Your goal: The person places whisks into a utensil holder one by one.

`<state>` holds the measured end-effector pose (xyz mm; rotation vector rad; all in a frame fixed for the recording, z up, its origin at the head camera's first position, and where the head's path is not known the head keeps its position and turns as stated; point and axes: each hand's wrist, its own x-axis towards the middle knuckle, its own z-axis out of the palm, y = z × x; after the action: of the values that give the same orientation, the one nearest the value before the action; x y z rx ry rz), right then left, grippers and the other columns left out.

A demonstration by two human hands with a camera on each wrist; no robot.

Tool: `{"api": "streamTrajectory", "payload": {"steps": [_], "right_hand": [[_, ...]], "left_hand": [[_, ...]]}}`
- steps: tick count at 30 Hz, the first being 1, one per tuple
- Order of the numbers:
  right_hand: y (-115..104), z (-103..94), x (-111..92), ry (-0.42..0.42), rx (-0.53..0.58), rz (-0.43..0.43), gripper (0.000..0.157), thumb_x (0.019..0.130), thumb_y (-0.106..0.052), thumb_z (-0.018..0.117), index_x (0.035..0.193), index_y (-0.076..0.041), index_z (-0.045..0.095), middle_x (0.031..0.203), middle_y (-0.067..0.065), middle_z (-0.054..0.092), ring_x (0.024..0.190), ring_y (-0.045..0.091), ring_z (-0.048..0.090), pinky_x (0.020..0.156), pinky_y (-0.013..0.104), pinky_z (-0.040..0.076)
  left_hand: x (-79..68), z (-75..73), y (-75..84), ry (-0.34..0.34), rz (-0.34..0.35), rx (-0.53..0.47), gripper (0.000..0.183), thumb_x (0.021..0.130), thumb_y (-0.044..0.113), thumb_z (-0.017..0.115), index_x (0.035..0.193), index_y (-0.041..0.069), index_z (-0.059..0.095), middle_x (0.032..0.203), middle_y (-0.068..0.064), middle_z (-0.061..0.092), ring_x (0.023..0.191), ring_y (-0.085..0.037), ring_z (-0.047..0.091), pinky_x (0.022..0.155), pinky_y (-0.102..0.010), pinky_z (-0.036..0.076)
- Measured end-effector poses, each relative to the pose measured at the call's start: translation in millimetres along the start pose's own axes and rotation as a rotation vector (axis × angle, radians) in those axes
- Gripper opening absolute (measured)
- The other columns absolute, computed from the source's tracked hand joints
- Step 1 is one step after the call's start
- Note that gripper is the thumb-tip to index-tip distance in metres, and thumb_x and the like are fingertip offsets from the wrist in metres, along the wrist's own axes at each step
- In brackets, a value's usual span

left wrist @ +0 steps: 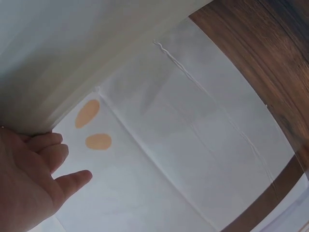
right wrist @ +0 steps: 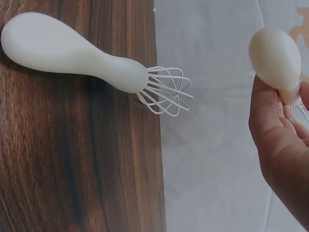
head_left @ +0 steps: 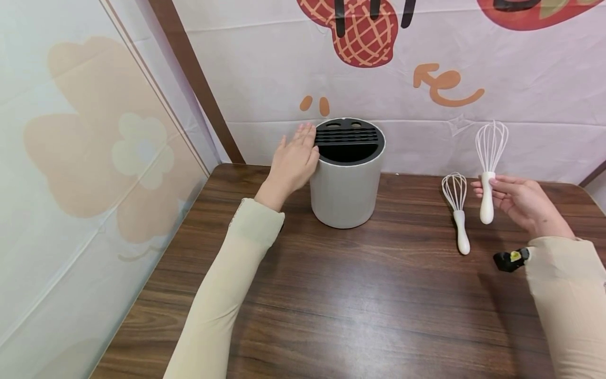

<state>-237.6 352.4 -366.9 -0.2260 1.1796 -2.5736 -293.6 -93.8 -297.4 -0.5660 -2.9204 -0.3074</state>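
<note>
A light grey utensil holder [head_left: 345, 192] with a black slotted lid [head_left: 347, 142] stands upright at the back of the table. My left hand [head_left: 295, 160] rests against its left side near the rim, fingers straight; the left wrist view shows that hand [left wrist: 29, 179] beside the holder's wall [left wrist: 72, 63]. On the right, my right hand [head_left: 525, 202] pinches a white whisk [head_left: 487, 195] by its handle, wires upward, above the table. Left of it, a second white whisk [head_left: 461, 231] lies on the wood, its wires toward the wall; its handle [right wrist: 58, 46] looks large in the right wrist view.
The dark wooden table [head_left: 360, 305] ends at a hanging printed cloth [head_left: 265, 68] behind the holder. Another cloth with a flower print [head_left: 94, 131] hangs along the left side. A small black device [head_left: 511, 259] sits at the right cuff.
</note>
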Motion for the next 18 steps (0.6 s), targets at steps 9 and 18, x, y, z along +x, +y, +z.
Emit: {"api": "streamTrajectory", "payload": {"steps": [9,18], "right_hand": [[0,4.3,0,0.003,0.014,-0.003,0.032,0.097,0.012,0.033,0.103,0.013,0.064,0.098,0.029,0.066,0.091,0.035,0.067,0.082,0.038,0.053],[0,7.6,3,-0.027,0.035,-0.012,0.032,0.097,0.012,0.031,0.104,0.016,0.062,0.099,0.031,0.065,0.092,0.036,0.067,0.083,0.039,0.053]], "left_hand": [[4.2,3.7,9.1,0.015,0.007,-0.012,0.054,0.102,0.029,0.022,0.151,0.005,0.02,0.156,-0.005,0.015,0.143,-0.015,0.007,0.115,-0.046,0.006],[7.2,6.4,21.9,0.012,0.005,0.003,0.055,0.102,0.031,0.021,0.151,0.006,0.019,0.156,-0.005,0.015,0.143,-0.015,0.006,0.115,-0.046,0.006]]}}
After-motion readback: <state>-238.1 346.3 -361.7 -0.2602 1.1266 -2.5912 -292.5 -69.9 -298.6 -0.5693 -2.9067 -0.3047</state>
